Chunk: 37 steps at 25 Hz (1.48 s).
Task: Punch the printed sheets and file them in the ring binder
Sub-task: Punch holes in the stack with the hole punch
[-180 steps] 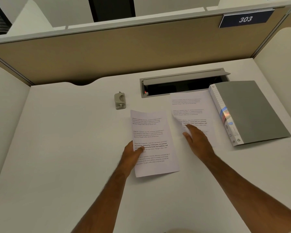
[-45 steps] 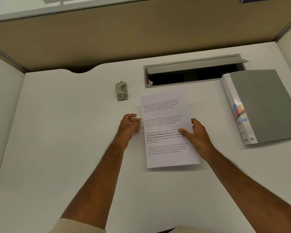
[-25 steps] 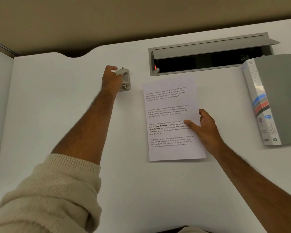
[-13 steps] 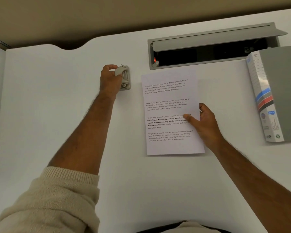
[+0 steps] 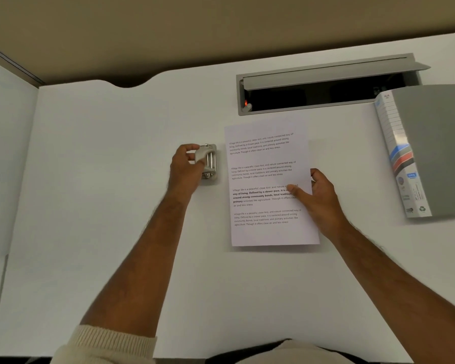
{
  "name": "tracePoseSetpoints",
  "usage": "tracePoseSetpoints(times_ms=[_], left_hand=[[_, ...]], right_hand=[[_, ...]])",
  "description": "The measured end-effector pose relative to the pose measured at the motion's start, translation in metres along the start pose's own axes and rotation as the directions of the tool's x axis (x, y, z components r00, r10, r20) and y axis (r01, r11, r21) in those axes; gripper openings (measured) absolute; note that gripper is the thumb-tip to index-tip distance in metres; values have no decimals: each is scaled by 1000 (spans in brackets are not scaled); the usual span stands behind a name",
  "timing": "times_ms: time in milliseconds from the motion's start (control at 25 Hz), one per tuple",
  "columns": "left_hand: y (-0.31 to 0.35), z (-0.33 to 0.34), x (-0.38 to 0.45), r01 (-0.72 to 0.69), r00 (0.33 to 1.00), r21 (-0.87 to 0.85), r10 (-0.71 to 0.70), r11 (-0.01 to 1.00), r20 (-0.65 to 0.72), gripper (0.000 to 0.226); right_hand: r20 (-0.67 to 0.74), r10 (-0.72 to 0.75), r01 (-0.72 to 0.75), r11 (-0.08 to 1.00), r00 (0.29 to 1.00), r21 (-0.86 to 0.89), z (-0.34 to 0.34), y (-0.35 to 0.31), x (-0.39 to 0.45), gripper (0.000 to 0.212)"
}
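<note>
The printed sheets (image 5: 267, 177) lie stacked as one neat pile in the middle of the white desk (image 5: 103, 206). My right hand (image 5: 317, 198) holds their right edge, thumb on top of the text. A small grey metal hole punch (image 5: 209, 164) sits just left of the pile. My left hand (image 5: 185, 166) grips its left side, fingers curled over the handle. The grey ring binder (image 5: 431, 151) lies closed at the right edge, its labelled spine facing the sheets.
An open grey cable tray (image 5: 326, 85) with a small red light is set into the desk behind the sheets. Beige partition walls (image 5: 195, 27) enclose the desk at the back and both sides.
My left hand reached out to the hole punch, took hold of it, and has drawn it closer to the left edge of the sheets. My right hand stayed on the pile.
</note>
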<state>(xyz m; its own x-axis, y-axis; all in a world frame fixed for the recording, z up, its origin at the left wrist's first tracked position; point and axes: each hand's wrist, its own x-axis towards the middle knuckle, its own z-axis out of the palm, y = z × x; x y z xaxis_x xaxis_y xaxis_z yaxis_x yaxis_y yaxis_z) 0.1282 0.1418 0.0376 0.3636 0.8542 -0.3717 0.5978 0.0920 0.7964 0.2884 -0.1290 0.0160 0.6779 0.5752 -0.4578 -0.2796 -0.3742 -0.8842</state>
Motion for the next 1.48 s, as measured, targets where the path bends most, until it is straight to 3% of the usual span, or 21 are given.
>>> tracePoseSetpoints(times_ms=[720, 1480], left_hand=[[-75, -1, -132, 78, 996, -36, -76, 996, 47, 31], [-90, 4, -145, 77, 991, -59, -70, 995, 116, 30]], right_hand=[[31, 31, -28, 996, 999, -91, 1, 37, -78, 38], [32, 19, -15, 992, 999, -129, 22, 58, -88, 45]])
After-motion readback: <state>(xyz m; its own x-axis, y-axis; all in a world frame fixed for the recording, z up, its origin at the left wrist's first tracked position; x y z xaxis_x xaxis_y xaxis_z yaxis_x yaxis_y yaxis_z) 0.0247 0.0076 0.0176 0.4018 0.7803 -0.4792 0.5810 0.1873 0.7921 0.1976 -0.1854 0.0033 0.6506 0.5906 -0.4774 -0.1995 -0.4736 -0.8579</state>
